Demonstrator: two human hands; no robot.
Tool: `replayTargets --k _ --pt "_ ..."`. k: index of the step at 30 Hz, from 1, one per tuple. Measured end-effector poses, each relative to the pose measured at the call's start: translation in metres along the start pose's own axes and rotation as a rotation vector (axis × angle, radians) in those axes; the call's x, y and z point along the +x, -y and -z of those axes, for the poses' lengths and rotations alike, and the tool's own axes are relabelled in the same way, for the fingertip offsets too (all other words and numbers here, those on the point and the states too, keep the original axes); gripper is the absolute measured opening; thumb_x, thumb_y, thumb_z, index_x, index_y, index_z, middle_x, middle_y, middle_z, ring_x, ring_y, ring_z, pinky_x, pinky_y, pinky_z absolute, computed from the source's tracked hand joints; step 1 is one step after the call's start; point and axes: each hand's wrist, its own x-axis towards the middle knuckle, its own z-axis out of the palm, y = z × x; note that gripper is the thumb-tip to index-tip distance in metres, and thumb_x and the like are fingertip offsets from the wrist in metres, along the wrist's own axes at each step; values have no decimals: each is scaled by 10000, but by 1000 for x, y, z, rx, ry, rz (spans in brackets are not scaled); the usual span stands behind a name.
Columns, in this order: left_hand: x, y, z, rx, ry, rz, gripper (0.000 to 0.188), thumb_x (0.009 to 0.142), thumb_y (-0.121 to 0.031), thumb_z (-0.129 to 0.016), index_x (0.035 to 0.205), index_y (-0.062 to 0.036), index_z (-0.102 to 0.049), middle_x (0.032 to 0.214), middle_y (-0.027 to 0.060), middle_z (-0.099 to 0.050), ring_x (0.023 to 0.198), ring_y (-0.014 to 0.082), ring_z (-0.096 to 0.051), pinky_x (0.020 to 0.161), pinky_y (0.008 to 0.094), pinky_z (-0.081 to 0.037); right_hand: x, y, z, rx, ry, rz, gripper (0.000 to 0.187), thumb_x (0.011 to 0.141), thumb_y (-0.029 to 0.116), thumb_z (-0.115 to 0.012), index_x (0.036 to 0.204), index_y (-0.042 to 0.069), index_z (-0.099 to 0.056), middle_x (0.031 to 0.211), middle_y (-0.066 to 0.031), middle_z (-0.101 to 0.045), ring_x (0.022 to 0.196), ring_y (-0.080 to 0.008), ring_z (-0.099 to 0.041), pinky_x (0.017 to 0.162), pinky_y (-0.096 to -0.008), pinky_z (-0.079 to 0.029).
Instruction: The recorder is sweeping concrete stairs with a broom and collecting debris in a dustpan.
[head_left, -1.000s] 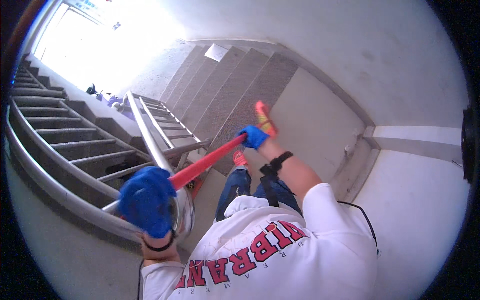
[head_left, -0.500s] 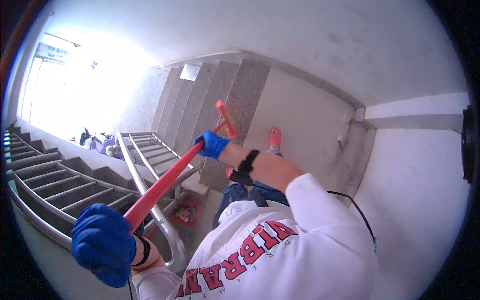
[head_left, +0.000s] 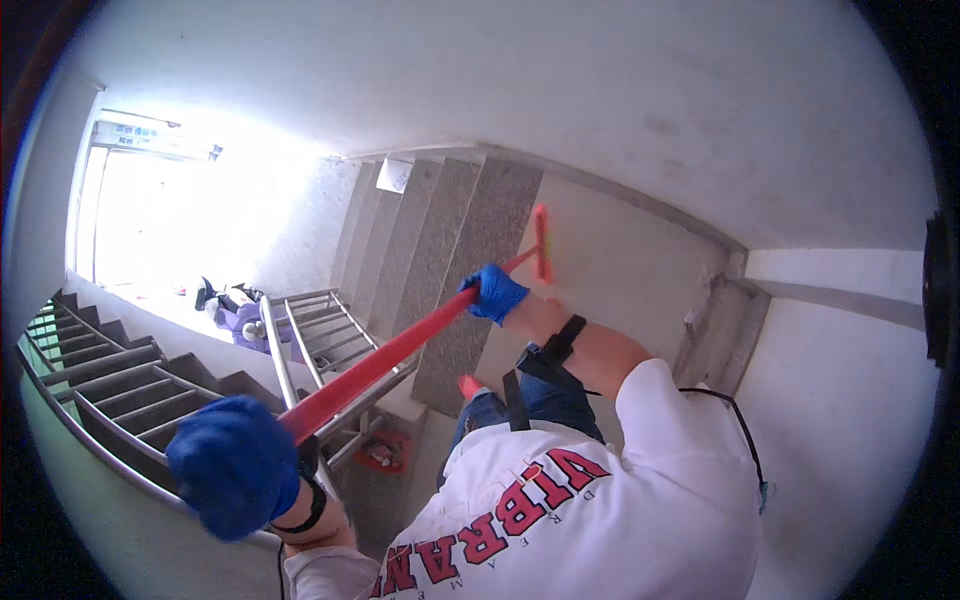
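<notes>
Both my hands wear blue gloves and grip one red-handled broom [head_left: 380, 356]. My left hand [head_left: 235, 467] is closed round the upper end of the handle, near the metal railing. Farther down the handle, my right hand [head_left: 497, 295] wraps round it. The blurred red broom head [head_left: 542, 245], with a little yellow-green at its bristles, is over the pale landing [head_left: 610, 230] beside the top step. From this view I cannot tell whether the bristles touch the floor. A pink sandal [head_left: 468, 387] on one of my feet shows below the handle.
Grey stairs [head_left: 440, 240] go down to the left, with a white sheet [head_left: 395, 175] on them by the wall. A metal railing [head_left: 275, 350] runs along the stairwell at left. A red tray-like item [head_left: 385, 452] lies below it. Purple and black items [head_left: 235, 315] sit near the bright doorway.
The broom head has swung right, from over the step onto the landing. My right hand has moved right with the handle; my left hand has shifted slightly right. The view has shifted too.
</notes>
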Motion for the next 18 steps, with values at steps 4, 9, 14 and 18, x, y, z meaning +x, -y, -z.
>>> replayTargets --k 4,9,14,18 --pt "52 1 41 -1336 -262 -69 75 618 -154 -529 612 -99 -478 577 18 -475 509 148 -477 508 252 -386 73 -1 11 1260 64 -51 60 616 119 -502 623 60 -509 617 -58 -521 586 -138 -500 541 -263 -403" --pt "147 -48 117 -2730 -621 -819 51 568 -64 -526 586 -60 -479 523 41 -440 464 223 -442 416 290 -335 108 -69 83 1185 -103 -27 163 703 127 -391 604 50 -494 584 -55 -488 553 -149 -465 542 -267 -387" --pt "131 -20 99 -2950 -625 -1171 37 576 -67 -521 597 -84 -495 503 13 -429 424 197 -439 418 275 -362 13 -65 125 956 -256 -21 135 700 142 -399 637 46 -469 588 -67 -480 578 -173 -472 558 -288 -386" --pt "126 34 63 -2863 -668 -1229 56 581 -104 -522 635 -91 -518 502 7 -430 420 177 -437 412 265 -360 5 -46 116 1333 -302 -255 131 695 164 -407 644 53 -453 595 -78 -479 592 -190 -477 557 -301 -384"
